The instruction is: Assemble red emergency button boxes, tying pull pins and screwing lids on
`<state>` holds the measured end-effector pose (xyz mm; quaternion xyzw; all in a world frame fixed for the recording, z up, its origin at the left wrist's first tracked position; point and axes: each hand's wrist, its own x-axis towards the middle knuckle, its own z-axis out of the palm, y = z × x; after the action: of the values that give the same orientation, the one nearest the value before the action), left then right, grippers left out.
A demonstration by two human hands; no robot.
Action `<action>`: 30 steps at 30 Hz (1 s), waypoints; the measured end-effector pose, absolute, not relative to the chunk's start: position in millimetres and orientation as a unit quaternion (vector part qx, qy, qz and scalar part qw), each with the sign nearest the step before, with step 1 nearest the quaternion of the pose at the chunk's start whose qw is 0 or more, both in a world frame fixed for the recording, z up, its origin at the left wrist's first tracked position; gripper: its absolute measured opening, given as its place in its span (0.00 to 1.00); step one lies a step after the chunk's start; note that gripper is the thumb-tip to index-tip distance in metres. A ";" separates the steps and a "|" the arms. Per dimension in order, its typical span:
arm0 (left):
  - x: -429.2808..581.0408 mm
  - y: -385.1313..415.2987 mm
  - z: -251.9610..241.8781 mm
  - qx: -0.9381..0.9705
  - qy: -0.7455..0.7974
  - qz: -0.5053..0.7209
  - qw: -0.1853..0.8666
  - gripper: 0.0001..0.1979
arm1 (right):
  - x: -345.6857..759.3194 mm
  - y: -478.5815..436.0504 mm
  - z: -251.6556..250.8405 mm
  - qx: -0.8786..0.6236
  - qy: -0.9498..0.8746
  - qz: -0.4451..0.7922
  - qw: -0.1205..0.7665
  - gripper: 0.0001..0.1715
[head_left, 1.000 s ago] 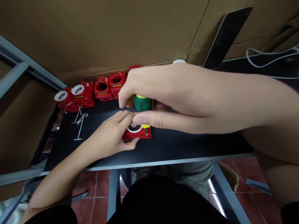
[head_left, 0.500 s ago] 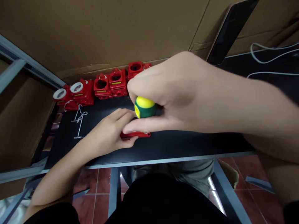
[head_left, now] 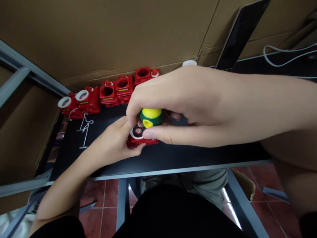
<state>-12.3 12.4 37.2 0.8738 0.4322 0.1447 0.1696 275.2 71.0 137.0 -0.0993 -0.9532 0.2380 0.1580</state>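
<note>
My right hand (head_left: 190, 104) is curled around the yellow-and-green handle of a screwdriver (head_left: 151, 115), seen from its butt end; its shaft and tip are hidden. Beneath it lies a red housing (head_left: 148, 142) on the black tabletop. A white ring with a dark round centre (head_left: 137, 131) shows on top of that housing, partly covered by my right thumb. My left hand (head_left: 115, 137) grips the housing from the left, with the thumb along its near side and the other fingers over the far side.
Several red housings (head_left: 89, 100) line the back edge, two with white rings. Metal T-shaped pieces with white string (head_left: 85, 138) lie at the left. A white round part (head_left: 189, 62) stands behind my right hand. A dark flat panel (head_left: 242, 34) leans on the cardboard, near white cable (head_left: 272, 64).
My right hand has rolled over with the screwdriver handle, and its thumb has shifted right, off my left fingers. The white ring on the housing now shows. My left hand keeps its hold.
</note>
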 end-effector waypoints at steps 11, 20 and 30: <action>-13.5 16.7 36.9 0.877 0.438 0.124 0.154 0.18 | 267.5 79.0 126.3 -0.182 -0.954 0.150 0.183 0.18; -13.5 18.2 36.7 0.878 0.450 0.100 0.126 0.19 | 257.5 84.1 120.7 -0.118 -0.944 0.223 0.213 0.10; -15.6 20.5 36.6 0.877 0.442 0.111 0.152 0.15 | 273.1 86.2 129.5 -0.145 -0.942 0.240 0.182 0.12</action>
<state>-15.6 20.5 36.6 0.8769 0.4422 0.1114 0.1518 273.1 86.2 129.5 -0.1447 -0.9425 0.2405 0.1816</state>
